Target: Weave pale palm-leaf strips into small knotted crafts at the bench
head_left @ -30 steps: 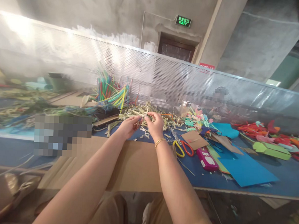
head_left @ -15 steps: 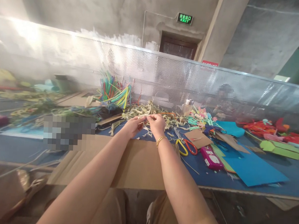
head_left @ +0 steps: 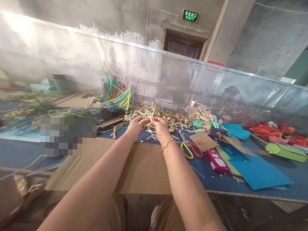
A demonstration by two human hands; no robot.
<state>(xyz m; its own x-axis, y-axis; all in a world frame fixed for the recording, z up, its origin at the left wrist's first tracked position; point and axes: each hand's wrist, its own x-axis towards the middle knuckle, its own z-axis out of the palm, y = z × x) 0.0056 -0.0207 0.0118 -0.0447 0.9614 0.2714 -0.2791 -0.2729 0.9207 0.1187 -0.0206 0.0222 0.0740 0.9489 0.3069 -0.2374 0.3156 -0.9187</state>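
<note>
Left hand (head_left: pixel 134 127) and right hand (head_left: pixel 161 128) now farther apart, fingers (head_left: pixel 156 120) tight on pale strip (head_left: pixel 145 121)

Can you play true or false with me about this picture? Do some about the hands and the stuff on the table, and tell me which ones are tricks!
1. The left hand and right hand are close together, with a thin pale strip at their fingertips. True.
2. The gold bracelet is on the left wrist. False: it is on the right wrist.
3. The scissors have purple handles. False: one handle is yellow and the other is orange-red.
4. A purple packet lies to the right of the scissors. True.
5. The exit sign has red letters. False: they are green.
6. A pile of pale strips lies just beyond the hands. True.
</note>
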